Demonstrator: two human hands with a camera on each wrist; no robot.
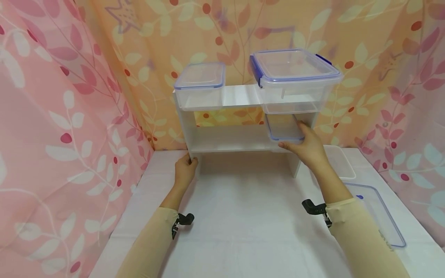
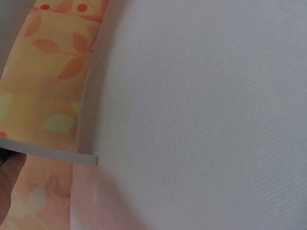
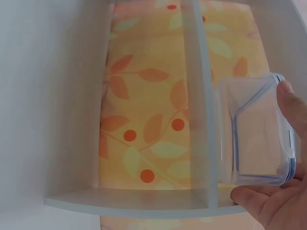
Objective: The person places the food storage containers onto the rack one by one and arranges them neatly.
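Note:
A white two-tier shelf rack (image 1: 229,139) stands on the table. My left hand (image 1: 185,170) grips the lower part of its left side panel; the left wrist view shows that panel's edge (image 2: 53,152) with only part of the hand at the frame's side. On the middle shelf, at the right end, sits a small clear food container (image 1: 283,129) with a blue-edged lid. My right hand (image 1: 309,148) holds this container, thumb on one side and fingers on the other, as the right wrist view of the container (image 3: 256,129) shows.
On the rack's top stand a medium lidded container (image 1: 199,98) at left and a large one with blue clips (image 1: 295,94) at right, both overhanging the front. A blue-edged lid (image 1: 379,212) and a clear tub (image 1: 338,162) lie right of the rack. Floral curtains (image 1: 69,135) surround the table.

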